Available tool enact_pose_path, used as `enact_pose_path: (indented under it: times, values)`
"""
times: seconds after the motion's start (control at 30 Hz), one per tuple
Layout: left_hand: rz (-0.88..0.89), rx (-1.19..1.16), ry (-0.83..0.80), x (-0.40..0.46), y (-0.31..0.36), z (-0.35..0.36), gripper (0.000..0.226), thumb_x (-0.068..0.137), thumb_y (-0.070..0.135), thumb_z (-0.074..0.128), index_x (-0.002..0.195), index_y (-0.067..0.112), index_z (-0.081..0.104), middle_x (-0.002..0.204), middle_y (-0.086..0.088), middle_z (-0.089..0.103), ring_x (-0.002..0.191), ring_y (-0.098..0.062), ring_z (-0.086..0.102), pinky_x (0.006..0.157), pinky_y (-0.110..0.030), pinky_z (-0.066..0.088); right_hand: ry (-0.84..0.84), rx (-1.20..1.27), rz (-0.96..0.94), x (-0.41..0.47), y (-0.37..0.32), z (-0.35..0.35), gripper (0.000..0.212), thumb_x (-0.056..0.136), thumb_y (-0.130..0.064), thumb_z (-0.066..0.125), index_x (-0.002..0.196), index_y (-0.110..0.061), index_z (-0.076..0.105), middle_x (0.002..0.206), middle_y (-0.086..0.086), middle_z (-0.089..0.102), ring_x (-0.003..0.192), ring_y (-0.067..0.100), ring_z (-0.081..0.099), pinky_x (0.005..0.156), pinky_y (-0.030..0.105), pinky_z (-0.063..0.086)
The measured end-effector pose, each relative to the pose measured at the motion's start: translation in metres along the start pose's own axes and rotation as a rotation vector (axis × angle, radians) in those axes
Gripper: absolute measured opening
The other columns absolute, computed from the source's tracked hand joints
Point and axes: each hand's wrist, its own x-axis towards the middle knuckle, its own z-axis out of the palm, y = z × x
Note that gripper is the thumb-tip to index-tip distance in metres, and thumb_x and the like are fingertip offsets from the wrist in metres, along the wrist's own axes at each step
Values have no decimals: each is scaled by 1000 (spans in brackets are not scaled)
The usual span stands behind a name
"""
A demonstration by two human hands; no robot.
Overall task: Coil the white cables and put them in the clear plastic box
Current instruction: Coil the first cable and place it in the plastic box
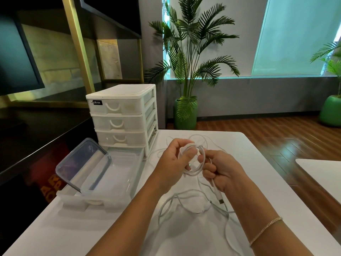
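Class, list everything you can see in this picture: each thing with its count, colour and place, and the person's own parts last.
cable coil: one, white, held between both hands
loose cables: count unclear, white, tangled on the table
clear box: one, open, in the pulled-out bottom drawer
lid: one, clear, leaning in the box
drawer unit: one, white, table's far left
table: one, white
palm plants: two, green pots, on the floor
bracelet: one, gold, right wrist
left hand: holds coil
right hand: grips cable

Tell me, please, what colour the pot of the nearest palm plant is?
Green; the pot shows best in the head view, on the floor beyond the table.
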Motion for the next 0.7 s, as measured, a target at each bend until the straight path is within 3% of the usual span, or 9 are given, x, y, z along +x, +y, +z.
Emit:
enact_pose_path:
  times: [0.1,0.17,0.27,0.33,0.43,0.53,0.6,0.7]
  values:
    - [48,151,-91,1,2,-9,40,90,16,59,113,47,48,104,19,53,82,-10,57,60,-15,52,31,-110,-43,-4,0,2,25,92,-3,45,76,4,63,43,4,46,25,6,28,26,13,22]
    - [81,273,-131,0,3,-12,48,87,11,62,112,50,51,110,21,51,92,-12,58,65,-20,56,59,-165,-82,-6,0,4,26,90,1,46,68,4,60,46,7,47,25,4,27,27,12,20]
    - [108,443,-81,0,3,-13,38,81,16,70,112,36,63,109,15,57,98,-10,57,79,-22,55,84,-220,-110,-7,0,5,29,87,4,46,61,1,56,52,10,44,24,4,27,28,11,19]
    - [109,479,-41,0,3,-15,31,80,22,71,110,27,68,103,12,62,94,-7,56,79,-15,49,87,-253,-109,-7,0,5,30,87,6,44,59,1,55,49,10,43,25,5,26,30,11,18]
    - [121,436,-76,1,4,-20,21,81,28,69,101,24,72,99,9,68,94,-10,61,83,-22,51,53,-315,-75,-9,0,5,30,86,7,42,59,3,55,40,7,48,24,5,25,30,11,18]
    - [107,401,-72,0,5,-20,21,80,31,69,100,23,71,93,11,67,91,-9,62,81,-19,50,15,-351,-66,-10,0,5,27,86,6,42,63,3,56,39,5,48,25,6,25,30,13,18]
    - [131,393,-61,0,4,-18,17,80,32,68,96,26,69,88,14,65,86,-8,61,76,-15,48,17,-383,-103,-10,-2,4,27,89,-1,44,66,0,57,37,3,46,26,7,26,32,15,20]
    - [175,364,-25,1,3,-14,9,82,31,65,90,27,65,82,14,65,82,-10,62,74,-18,50,12,-459,-201,-11,-2,4,30,96,-30,46,84,-7,59,43,2,53,33,8,33,35,19,28]
